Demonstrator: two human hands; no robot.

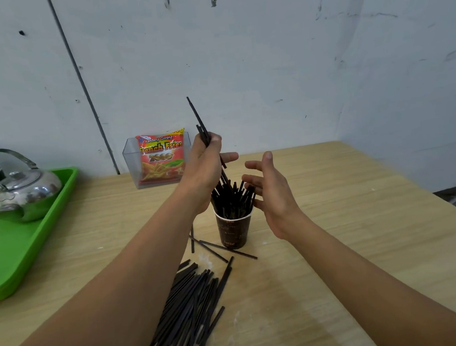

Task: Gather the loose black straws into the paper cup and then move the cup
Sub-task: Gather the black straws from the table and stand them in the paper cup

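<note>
- Several straws (202, 125) are pinched in the left hand (202, 161) above the cup (232, 231).
- Right hand (270, 194) hangs beside the rim, fingers spread, holding nothing.
- Many straws lie in a pile (193, 304) on the table (336, 246).
- Risk: a steep drop may miss or tip the crowded cup.

The left hand (201, 161) hides the middle of its held straws (202, 132). The loose straw pile (193, 306) at the table's (336, 246) near edge runs off the picture's bottom; the green tray (23, 257) is cut at left.
</note>
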